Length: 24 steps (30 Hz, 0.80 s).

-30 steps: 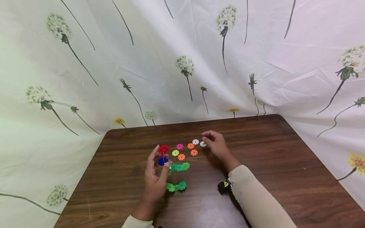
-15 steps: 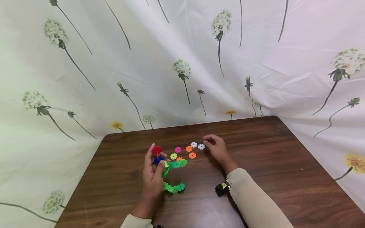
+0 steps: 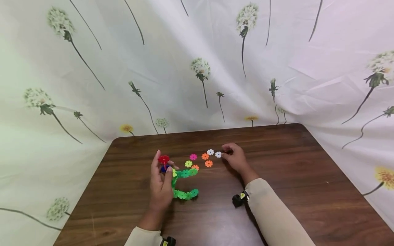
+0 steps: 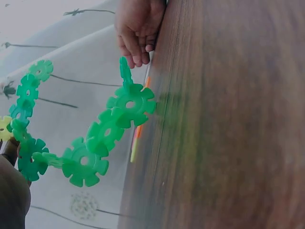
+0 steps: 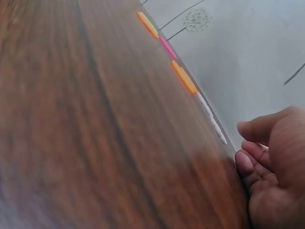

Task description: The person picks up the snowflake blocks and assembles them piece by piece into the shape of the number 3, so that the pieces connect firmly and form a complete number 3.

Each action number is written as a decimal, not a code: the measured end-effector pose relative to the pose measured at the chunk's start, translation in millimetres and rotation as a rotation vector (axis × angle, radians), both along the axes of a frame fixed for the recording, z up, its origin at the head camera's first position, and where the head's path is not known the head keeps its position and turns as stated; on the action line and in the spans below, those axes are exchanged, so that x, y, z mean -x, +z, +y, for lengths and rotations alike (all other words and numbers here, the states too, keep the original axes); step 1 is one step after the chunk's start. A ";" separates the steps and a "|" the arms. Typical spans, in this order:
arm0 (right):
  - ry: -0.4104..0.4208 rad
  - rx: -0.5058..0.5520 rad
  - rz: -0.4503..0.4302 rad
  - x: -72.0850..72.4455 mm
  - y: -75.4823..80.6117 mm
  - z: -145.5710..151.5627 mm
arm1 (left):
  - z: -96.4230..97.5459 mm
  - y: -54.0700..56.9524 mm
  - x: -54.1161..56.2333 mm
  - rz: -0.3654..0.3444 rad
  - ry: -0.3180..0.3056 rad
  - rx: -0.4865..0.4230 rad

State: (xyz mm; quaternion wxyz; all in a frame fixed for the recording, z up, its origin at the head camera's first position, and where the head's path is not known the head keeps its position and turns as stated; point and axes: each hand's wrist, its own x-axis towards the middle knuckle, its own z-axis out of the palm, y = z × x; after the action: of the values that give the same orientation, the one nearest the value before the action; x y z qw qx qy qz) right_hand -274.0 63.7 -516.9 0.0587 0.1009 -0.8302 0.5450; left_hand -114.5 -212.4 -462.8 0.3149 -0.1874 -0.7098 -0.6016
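- Head view: left hand (image 3: 161,189) is gripping the snowflake-disc build, with the red disc (image 3: 163,159) and blue disc (image 3: 163,169) up by its fingers and the green chain (image 3: 185,195) bending round in a rough C off to the right.
- Same view: right hand (image 3: 236,160) is just beside the nearer white disc (image 3: 218,154), fingers loosely bent. Can't tell if it's touching. The other white disc (image 3: 210,152), orange discs (image 3: 209,163), pink disc (image 3: 193,156) and yellow-green disc (image 3: 188,164) lie loose on the surface (image 3: 307,171). My read: the step is fetching another piece.
- Left wrist view: green chain fills the middle, a yellow piece (image 4: 5,128) at the edge by the left hand. The actual grip is mostly cut off here.
- Right wrist view: thumb and fingertips are apart, nothing visible between them, white discs edge-on close by. I'd say the next move calls for a fingertip pinch on that thin rim, left hand holding the build steady.
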 end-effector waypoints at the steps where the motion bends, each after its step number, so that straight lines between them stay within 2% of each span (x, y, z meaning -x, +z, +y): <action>1: 0.013 -0.025 -0.002 0.6 0.3 -0.3 | -0.9 -0.1 -0.8 -0.006 0.007 0.005; 5: 0.070 -0.120 0.010 3.8 1.8 -2.3 | -4.2 -0.6 -3.6 -0.030 0.037 0.011; 14: 0.115 -0.252 0.020 6.0 5.3 -3.8 | -3.2 -1.1 -4.2 -0.048 -0.014 -0.001; 19: 0.109 -0.254 0.019 4.1 8.1 -4.1 | -0.4 -0.9 -3.6 -0.029 -0.046 -0.014; 24: 0.106 -0.262 0.028 4.4 9.8 -4.0 | 2.1 0.1 -1.8 0.029 -0.087 -0.012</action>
State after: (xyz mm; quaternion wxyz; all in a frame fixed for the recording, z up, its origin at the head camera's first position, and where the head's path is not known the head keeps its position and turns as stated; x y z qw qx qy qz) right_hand -278.4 59.7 -507.1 0.0279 0.1590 -0.8870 0.4327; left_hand -112.6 -210.3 -462.6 0.2999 -0.2246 -0.6929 -0.6161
